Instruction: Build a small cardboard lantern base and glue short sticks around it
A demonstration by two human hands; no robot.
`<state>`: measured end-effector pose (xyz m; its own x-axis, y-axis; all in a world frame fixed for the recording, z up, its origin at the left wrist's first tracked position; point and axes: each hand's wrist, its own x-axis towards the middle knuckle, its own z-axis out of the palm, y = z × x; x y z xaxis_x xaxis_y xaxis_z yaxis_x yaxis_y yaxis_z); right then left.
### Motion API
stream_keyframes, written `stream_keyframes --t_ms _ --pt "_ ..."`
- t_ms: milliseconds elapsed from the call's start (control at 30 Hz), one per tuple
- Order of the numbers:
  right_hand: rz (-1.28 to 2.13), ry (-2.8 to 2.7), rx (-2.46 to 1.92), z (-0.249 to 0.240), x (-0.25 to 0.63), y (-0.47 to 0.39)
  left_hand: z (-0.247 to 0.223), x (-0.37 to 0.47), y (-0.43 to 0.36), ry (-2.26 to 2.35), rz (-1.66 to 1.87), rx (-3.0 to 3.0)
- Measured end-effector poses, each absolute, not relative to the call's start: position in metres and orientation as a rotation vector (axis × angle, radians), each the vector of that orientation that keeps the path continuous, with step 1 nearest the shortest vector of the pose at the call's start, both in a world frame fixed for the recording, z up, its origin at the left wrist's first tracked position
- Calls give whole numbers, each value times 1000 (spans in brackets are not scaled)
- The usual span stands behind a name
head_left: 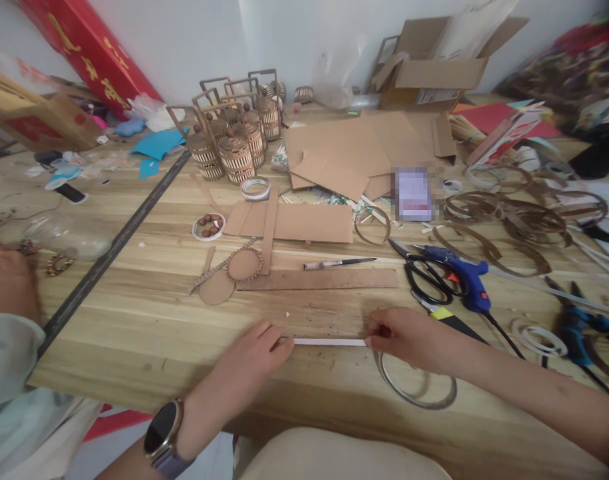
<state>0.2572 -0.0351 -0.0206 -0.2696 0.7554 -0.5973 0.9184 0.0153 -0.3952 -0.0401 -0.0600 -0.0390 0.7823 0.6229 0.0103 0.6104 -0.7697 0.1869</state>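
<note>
On my desk (134,333), the slatted baskets (237,160) at upper centre-left look complete, handles fitted. At lower centre, my left hand (257,350) and right hand (404,337) have fingers drawn in, pinching. Left of centre, one cardboard disc (244,265) is rimmed, another (217,287) bare. Between my hands, the narrow white strip (329,342) runs straight, seemingly unattached to any disc.

One head-worn view, forward and down over the table (134,320).
The camera sits above the near edge, facing the far edge and the wall (199,33) behind; the left hand (257,353) and right hand (404,333) are close to it, beside that near edge, and the far edge lies well beyond, high in view.
</note>
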Motion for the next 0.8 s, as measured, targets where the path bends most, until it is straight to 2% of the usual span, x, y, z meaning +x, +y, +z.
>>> stream_keyframes --t_ms 533,700,800 --pt "-850 2068 1728 -17 246 -38 -41 -39 -65 980 -55 2917" --pt "-810 2044 1725 -13 241 -38 -35 -18 -73 1094 237 3036" --pt "-814 2048 1719 -14 241 -37 -33 8 -76 796 412 3037"
